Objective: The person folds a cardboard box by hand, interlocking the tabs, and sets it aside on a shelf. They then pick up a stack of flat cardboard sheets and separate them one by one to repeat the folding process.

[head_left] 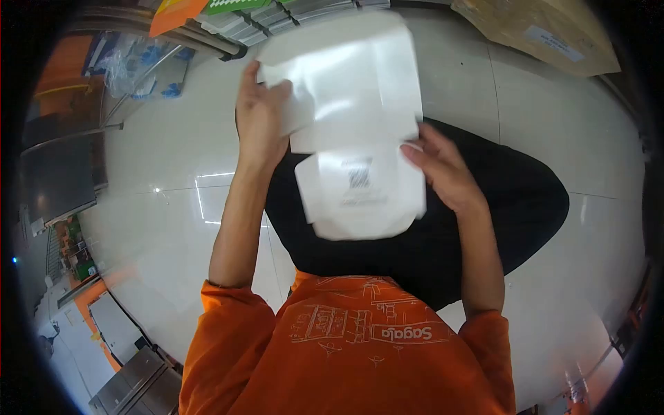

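Observation:
A white flat carton blank (346, 124) with cut flaps hangs over the dark-trousered lap, tilted and slightly blurred. Printed on its lower panel is a square code with small text. My left hand (264, 114) grips the blank's left edge, fingers bent around it near the upper flap. At the right edge, near the notch between the upper and lower panels, my right hand (443, 166) pinches the blank, thumb on the near face. The ends of some fingers are hidden behind the board.
Stacked flat cartons (242, 31) lie at the top beside a metal rail. A brown paper-wrapped package (546, 38) rests on the tiled floor (532, 97) at the upper right. Plastic bags (138, 69) are at the upper left, with metal cabinets (138, 384) at the lower left.

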The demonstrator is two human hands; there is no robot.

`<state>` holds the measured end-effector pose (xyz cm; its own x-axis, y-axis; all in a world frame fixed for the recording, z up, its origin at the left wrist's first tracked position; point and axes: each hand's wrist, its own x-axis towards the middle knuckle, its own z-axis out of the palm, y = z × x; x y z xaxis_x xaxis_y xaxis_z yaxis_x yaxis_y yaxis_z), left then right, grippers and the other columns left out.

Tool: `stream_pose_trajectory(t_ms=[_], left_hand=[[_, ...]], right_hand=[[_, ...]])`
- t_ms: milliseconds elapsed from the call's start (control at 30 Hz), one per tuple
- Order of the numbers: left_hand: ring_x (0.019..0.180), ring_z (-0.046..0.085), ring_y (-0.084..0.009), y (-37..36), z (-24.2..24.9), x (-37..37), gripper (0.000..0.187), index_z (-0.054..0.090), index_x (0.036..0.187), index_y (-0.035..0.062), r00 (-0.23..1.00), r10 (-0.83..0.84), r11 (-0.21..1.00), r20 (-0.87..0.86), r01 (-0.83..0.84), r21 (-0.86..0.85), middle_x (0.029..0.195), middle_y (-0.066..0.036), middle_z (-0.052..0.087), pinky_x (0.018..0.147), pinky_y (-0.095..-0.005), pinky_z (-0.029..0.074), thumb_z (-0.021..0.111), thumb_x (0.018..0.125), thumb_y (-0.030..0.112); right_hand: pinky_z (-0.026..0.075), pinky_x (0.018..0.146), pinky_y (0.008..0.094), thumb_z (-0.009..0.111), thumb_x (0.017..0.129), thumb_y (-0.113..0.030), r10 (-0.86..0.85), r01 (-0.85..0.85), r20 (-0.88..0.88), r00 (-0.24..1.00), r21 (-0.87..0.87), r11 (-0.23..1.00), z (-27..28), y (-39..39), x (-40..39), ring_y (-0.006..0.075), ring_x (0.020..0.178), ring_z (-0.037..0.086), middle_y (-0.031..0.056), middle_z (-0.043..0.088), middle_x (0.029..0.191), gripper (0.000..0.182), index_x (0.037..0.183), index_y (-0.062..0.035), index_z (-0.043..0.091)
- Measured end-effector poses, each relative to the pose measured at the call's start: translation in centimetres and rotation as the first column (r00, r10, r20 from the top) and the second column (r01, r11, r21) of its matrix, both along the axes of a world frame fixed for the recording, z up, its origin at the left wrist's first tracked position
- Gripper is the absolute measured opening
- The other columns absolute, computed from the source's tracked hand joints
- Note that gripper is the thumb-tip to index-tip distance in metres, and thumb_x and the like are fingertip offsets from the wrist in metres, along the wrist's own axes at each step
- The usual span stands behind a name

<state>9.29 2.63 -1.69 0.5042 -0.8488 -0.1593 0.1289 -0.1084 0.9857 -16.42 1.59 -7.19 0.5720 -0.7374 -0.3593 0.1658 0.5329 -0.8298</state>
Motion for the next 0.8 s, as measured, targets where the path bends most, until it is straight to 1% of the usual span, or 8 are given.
stream_pose_trajectory(t_ms=[100,167,267,333,500,633,700,800], left_hand=[[0.099,0.061,-0.0214,-1.1,0.6,1.3,0.068,0.023,0.146,-0.0027,0.983,0.175,0.967,-0.063,-0.184,-0.177,0.114,-0.015,0.057,0.085,-0.0346,0.052,0.054,0.085,-0.004],[0.102,0.061,-0.0247,-0.9,1.2,1.5,0.068,0.025,0.145,-0.0029,0.965,0.255,0.955,-0.062,-0.261,-0.138,0.118,-0.016,0.056,0.087,-0.0356,0.052,0.056,0.085,-0.003],[0.112,0.058,-0.0269,-0.2,0.7,1.9,0.068,0.028,0.147,0.0012,0.953,-0.006,0.975,-0.303,-0.062,-0.214,0.13,-0.016,0.052,0.093,-0.0402,0.05,0.059,0.085,0.002],[0.113,0.058,-0.0261,1.4,0.8,0.5,0.061,0.036,0.143,0.0022,0.795,-0.339,0.939,-0.503,0.255,-0.23,0.131,-0.015,0.054,0.095,-0.0395,0.049,0.062,0.087,0.004],[0.108,0.06,-0.0212,5.6,-2.8,-4.0,0.046,0.049,0.131,-0.0037,0.919,-0.386,0.906,-0.082,0.395,0.15,0.122,-0.014,0.061,0.093,-0.0347,0.048,0.066,0.091,0.01],[0.107,0.061,-0.0228,5.6,-2.8,-5.2,0.04,0.049,0.128,-0.0079,0.917,-0.274,0.942,-0.289,0.317,0.114,0.12,-0.018,0.061,0.092,-0.034,0.049,0.063,0.093,0.007],[0.107,0.061,-0.023,5.4,-2.3,-5.4,0.039,0.049,0.127,-0.0085,0.916,-0.255,0.947,-0.311,0.301,0.109,0.12,-0.018,0.061,0.092,-0.0338,0.049,0.063,0.093,0.007],[0.107,0.06,-0.0233,5.3,-2.1,-5.9,0.039,0.049,0.127,-0.0089,0.91,-0.242,0.95,-0.337,0.293,0.109,0.119,-0.018,0.061,0.092,-0.0335,0.049,0.062,0.093,0.006]], right_hand=[[0.05,0.089,0.0321,0.07,0.088,-0.016,0.14,-0.148,-0.064,0.988,-0.159,0.976,0.1,0.4,0.4,0.0199,0.101,0.063,0.0162,0.065,0.115,0.044,0.124,0.0062,0.057],[0.051,0.088,0.0316,0.068,0.088,-0.01,0.062,-0.062,0.012,0.998,0.017,0.998,-0.3,0.3,0.3,0.0194,0.1,0.064,0.0155,0.065,0.113,0.042,0.125,0.0071,0.056],[0.051,0.088,0.0309,0.063,0.09,-0.002,-0.059,0.053,0.076,0.995,0.069,0.996,0.1,-0.1,0.1,0.0188,0.099,0.064,0.0149,0.065,0.113,0.039,0.126,0.0067,0.055],[0.051,0.087,0.0306,0.062,0.09,-0.001,-0.116,0.109,0.098,0.988,0.077,0.991,0.0,-0.3,-0.1,0.0187,0.099,0.064,0.0147,0.065,0.113,0.038,0.126,0.0065,0.055],[0.052,0.084,0.0305,0.063,0.091,-0.004,-0.224,0.226,0.03,0.974,-0.089,0.97,-1.0,-0.4,0.1,0.0191,0.099,0.063,0.0155,0.063,0.117,0.047,0.134,0.0052,0.049],[0.053,0.085,0.032,0.07,0.085,-0.004,-0.282,0.281,0.008,0.959,-0.112,0.953,1.1,-1.0,-0.9,0.0195,0.099,0.063,0.0179,0.06,0.121,0.066,0.143,0.0001,0.04],[0.054,0.083,0.0337,0.077,0.077,-0.003,-0.035,0.049,0.061,0.998,-0.245,0.968,2.7,-1.1,-2.9,0.0199,0.099,0.064,0.0202,0.058,0.124,0.084,0.149,-0.0063,0.032],[0.056,0.08,0.0326,0.077,0.076,0.001,0.07,-0.064,0.005,0.998,-0.368,0.928,2.3,-1.2,-4.6,0.0189,0.098,0.064,0.0186,0.06,0.121,0.073,0.141,-0.0069,0.045]])
